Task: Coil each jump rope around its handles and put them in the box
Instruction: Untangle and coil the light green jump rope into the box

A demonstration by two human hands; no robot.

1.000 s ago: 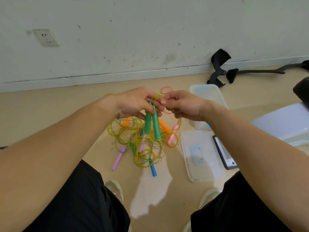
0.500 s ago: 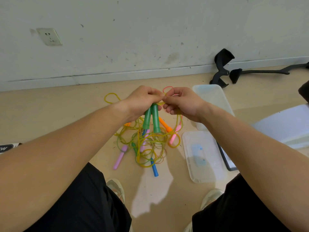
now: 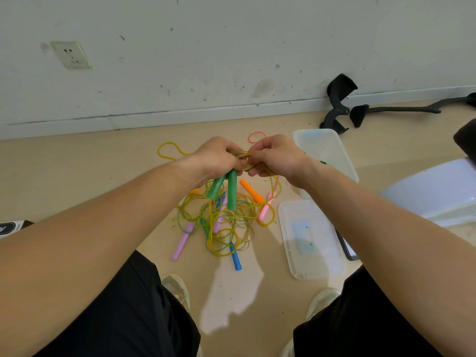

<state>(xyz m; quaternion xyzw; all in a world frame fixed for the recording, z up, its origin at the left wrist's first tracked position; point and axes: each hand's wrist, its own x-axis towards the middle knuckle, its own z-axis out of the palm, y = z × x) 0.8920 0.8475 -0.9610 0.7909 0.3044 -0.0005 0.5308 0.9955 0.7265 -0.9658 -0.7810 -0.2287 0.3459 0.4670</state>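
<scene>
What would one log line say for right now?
left hand: grips green handles | right hand: pinches yellow rope | box: open on floor | step: coiling

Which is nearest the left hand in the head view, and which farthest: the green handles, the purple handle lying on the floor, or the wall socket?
1. Green handles: gripped in the left hand itself, hanging below it.
2. Purple handle: lying on the floor, lower in the view.
3. Wall socket: far beyond the hand, up and to the left.
</scene>
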